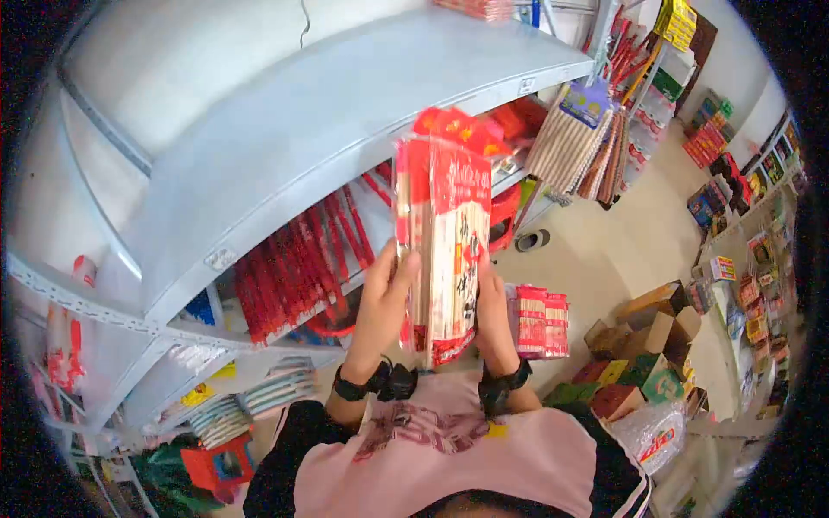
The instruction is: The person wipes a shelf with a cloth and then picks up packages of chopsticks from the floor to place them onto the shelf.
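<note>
Between my two hands, upright in front of my chest, is a bundle of chopstick packs [458, 250] in clear and red wrapping with dark printed characters. My left hand [384, 298] is closed on its left side, thumb along the wrapper. The right side is gripped by my right hand [492, 315], whose fingers are partly hidden behind the packs. Below and to the right lies a stack of similar red-and-white packs [542, 324]. The bare grey shelf board [319, 112] is just beyond the bundle.
Red packaged items [294, 268] fill the shelf underneath. Beige rods [570, 142] hang at the shelf's right end. Opened cardboard boxes [643, 345] and a clear plastic bag [652, 432] lie on the floor to the right. A stocked rack [760, 302] lines the far right.
</note>
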Demonstrator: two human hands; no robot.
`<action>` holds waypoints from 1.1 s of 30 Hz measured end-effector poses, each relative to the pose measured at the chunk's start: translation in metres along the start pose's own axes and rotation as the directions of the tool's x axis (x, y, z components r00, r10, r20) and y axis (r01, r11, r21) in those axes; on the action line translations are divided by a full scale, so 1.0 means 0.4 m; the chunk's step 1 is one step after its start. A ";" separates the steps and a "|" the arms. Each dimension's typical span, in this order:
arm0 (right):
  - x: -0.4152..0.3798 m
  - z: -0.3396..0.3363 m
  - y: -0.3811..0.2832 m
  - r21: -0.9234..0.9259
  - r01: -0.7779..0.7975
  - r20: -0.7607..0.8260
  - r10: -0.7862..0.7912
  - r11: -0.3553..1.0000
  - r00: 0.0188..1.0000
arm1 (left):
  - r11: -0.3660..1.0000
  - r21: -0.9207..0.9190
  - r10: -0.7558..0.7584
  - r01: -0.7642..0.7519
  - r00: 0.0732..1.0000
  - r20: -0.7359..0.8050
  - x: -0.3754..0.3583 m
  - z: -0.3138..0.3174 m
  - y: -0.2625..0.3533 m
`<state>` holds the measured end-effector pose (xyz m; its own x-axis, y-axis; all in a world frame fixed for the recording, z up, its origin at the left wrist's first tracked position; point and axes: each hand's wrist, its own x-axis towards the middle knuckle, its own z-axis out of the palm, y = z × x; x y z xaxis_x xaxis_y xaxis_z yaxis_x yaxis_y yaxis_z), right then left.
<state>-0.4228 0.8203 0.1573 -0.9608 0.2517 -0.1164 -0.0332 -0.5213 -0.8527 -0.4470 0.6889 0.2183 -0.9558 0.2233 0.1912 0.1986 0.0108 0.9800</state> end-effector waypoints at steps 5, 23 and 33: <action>-0.011 0.078 -0.035 -0.162 0.008 0.030 -0.003 0.987 1.000 | 0.986 -0.166 -0.050 0.025 0.988 -0.148 -0.023 -0.063 0.003; 0.234 0.094 -0.117 -0.086 -0.048 0.198 0.064 0.995 0.978 | 0.994 -0.041 -0.100 0.098 0.994 -0.053 0.194 -0.089 0.134; 0.435 0.080 -0.324 -0.015 -0.123 0.439 0.118 0.992 0.891 | 0.979 0.177 -0.139 0.098 0.962 0.236 0.379 -0.046 0.284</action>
<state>-0.5947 0.9055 0.2637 -0.9806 -0.1951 0.0196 0.0898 -0.5358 -0.8395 -0.5735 0.7062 0.3598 -0.8958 0.4432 0.0345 0.1388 0.2051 0.9688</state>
